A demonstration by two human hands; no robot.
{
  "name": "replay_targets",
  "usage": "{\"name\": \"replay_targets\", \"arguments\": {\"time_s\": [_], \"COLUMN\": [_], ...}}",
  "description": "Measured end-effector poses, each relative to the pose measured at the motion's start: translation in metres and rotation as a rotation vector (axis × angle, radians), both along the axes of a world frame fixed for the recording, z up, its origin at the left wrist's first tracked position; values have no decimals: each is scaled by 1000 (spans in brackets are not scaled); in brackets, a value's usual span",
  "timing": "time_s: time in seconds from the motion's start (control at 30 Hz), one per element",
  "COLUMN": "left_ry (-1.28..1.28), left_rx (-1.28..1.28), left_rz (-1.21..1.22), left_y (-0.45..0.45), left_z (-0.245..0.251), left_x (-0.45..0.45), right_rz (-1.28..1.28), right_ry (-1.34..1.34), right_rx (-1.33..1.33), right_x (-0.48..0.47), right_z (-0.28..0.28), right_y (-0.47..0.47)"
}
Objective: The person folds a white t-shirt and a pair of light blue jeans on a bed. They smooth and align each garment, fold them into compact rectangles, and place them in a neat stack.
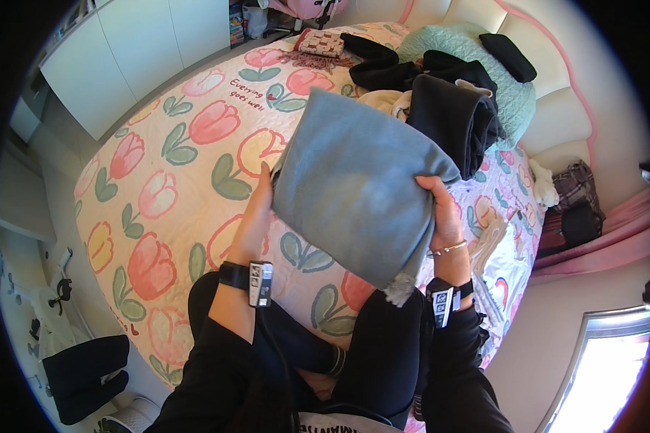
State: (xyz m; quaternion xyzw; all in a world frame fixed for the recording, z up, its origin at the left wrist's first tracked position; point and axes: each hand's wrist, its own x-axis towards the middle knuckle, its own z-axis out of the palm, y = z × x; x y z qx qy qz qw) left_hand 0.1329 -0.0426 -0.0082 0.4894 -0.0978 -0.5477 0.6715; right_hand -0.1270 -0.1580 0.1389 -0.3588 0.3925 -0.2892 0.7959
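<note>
A folded blue-grey cloth [357,184] with a fringed lower corner is held up in front of me, above the bed. My left hand [261,197] grips its left edge, with the fingers partly behind the cloth. On the right edge my right hand [445,211] has its thumb on top and the other fingers largely hidden. Just behind the cloth lies a folded dark garment [452,122], with a beige cloth [387,102] beside it. Farther back is a rolled, patterned scarf [319,43] with a pink fringe.
The bed's tulip-print cover [189,173] spreads around my crossed legs. Black clothing [376,65] lies near a green quilted pillow [449,40] by the headboard. White clothes [506,260] are at the right. White cabinets [135,48] stand beyond the left side.
</note>
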Motion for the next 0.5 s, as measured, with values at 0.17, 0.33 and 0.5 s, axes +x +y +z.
{"name": "replay_targets", "arguments": {"time_s": [0.17, 0.33, 0.5], "left_ry": [317, 18, -117], "left_rx": [20, 166, 243], "left_rz": [-346, -388, -490], "left_y": [7, -13, -16], "left_z": [-10, -18, -19], "left_x": [15, -20, -24], "right_rz": [42, 232, 272], "right_ry": [28, 251, 152], "right_rx": [161, 166, 159], "right_x": [-27, -44, -62], "right_z": [-72, -146, -154], "right_y": [-21, -41, -37]}}
